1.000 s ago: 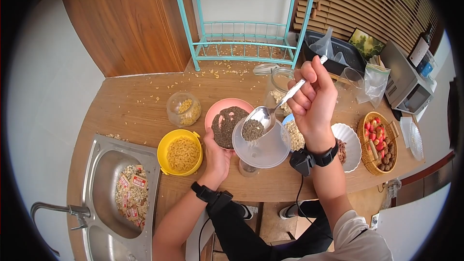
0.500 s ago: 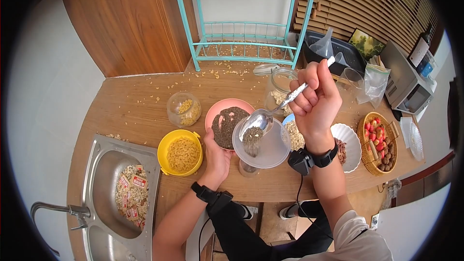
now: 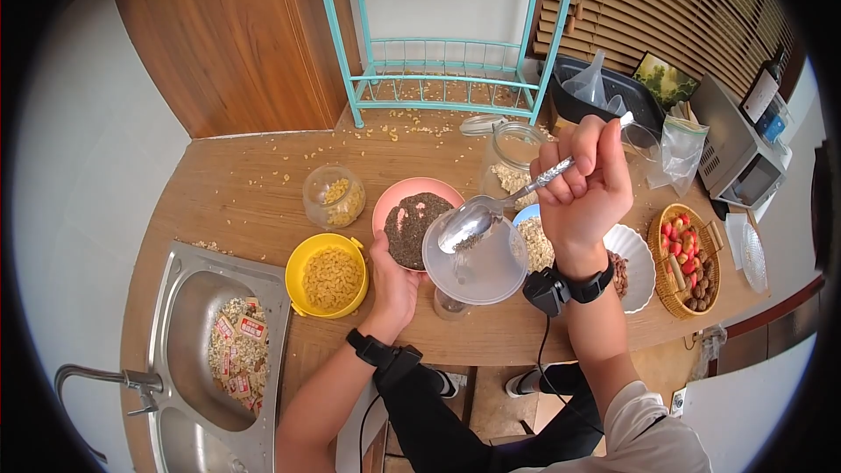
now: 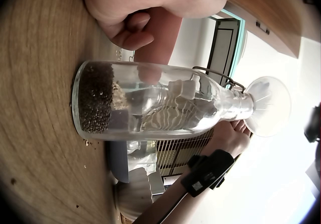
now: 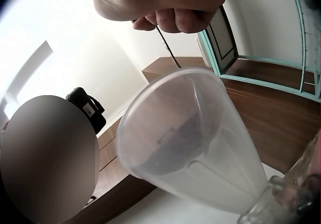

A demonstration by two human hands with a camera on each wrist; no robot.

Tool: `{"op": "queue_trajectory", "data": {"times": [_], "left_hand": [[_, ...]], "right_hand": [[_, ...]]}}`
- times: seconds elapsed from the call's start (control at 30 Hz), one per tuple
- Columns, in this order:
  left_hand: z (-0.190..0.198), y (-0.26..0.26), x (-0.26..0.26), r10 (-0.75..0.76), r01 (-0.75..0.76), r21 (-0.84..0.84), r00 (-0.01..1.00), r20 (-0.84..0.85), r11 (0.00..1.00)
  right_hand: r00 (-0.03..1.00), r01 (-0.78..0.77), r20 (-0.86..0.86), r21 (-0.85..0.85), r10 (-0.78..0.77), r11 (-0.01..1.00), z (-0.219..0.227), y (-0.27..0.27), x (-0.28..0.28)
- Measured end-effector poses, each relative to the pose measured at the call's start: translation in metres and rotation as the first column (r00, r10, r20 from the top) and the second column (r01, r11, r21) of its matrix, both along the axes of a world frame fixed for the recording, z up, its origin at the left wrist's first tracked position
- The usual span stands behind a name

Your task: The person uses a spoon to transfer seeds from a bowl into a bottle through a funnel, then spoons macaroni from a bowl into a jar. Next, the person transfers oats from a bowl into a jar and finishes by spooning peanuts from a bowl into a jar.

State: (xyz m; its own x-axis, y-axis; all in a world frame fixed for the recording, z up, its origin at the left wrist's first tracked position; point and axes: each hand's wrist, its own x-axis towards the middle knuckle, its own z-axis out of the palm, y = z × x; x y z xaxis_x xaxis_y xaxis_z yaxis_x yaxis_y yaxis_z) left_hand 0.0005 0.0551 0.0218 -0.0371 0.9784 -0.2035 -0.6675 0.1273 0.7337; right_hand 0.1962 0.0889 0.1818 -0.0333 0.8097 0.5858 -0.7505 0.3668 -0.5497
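Observation:
My right hand (image 3: 585,188) grips a metal spoon (image 3: 554,172) by its handle. The spoon's bowl tilts over a translucent plastic funnel (image 3: 477,278), with a few small seeds left near its lower edge. The funnel sits in the neck of a clear glass swing-top bottle (image 4: 170,103), which stands upright on the table with dark seeds (image 4: 96,96) in its bottom. My left hand (image 3: 392,289) holds the near side of a pink bowl (image 3: 412,186), thumb at the rim. Dark seeds (image 3: 407,241) fill much of that bowl, just left of the funnel.
A yellow bowl of macaroni (image 3: 331,278) and a glass jar (image 3: 333,197) stand left. Behind the funnel is a jar of oats (image 3: 512,144). A white scalloped bowl (image 3: 641,254) and a fruit basket (image 3: 666,285) stand right. The sink (image 3: 186,311) lies far left.
The spoon has tipped further, and most of its seeds have slid off into the funnel. My right hand has shifted slightly right and down. The left hand stays at the pink bowl.

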Motion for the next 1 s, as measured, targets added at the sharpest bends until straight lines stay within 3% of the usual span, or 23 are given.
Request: {"op": "queue_trajectory", "data": {"times": [0.3,0.43,0.63,0.7,0.73,0.8,1.0], "left_hand": [[0.005,-0.001,0.001,0.016,-0.016,0.015,1.000,-0.010,1.000],[0.001,-0.001,0.000,0.007,-0.007,0.034,1.000,-0.016,0.999],[-0.002,0.003,-0.001,-0.035,0.034,0.017,0.999,0.027,0.999],[0.004,0.000,0.000,-0.021,0.021,-0.001,1.000,-0.001,1.000],[0.008,-0.002,0.001,-0.010,0.009,-0.019,1.000,-0.029,1.000],[0.009,-0.002,0.001,-0.012,0.012,-0.026,1.000,-0.014,1.000],[0.004,-0.001,-0.001,-0.013,0.013,-0.016,1.000,-0.007,1.000]], "right_hand": [[0.998,0.059,0.023,0.200,-0.065,0.978,-0.004,0.000,0.002],[0.998,0.064,0.007,0.211,-0.067,0.975,-0.005,0.000,0.002],[0.992,-0.005,-0.129,0.029,0.009,1.000,0.000,0.002,0.003],[0.991,0.088,-0.089,-0.125,-0.100,0.988,-0.002,0.007,0.001],[0.991,0.087,-0.088,-0.125,-0.098,0.988,-0.003,0.010,0.000],[0.983,0.180,0.056,-0.187,-0.172,0.966,-0.006,0.015,-0.004],[0.952,0.176,0.299,-0.345,-0.070,0.922,-0.014,0.027,-0.016]]}}
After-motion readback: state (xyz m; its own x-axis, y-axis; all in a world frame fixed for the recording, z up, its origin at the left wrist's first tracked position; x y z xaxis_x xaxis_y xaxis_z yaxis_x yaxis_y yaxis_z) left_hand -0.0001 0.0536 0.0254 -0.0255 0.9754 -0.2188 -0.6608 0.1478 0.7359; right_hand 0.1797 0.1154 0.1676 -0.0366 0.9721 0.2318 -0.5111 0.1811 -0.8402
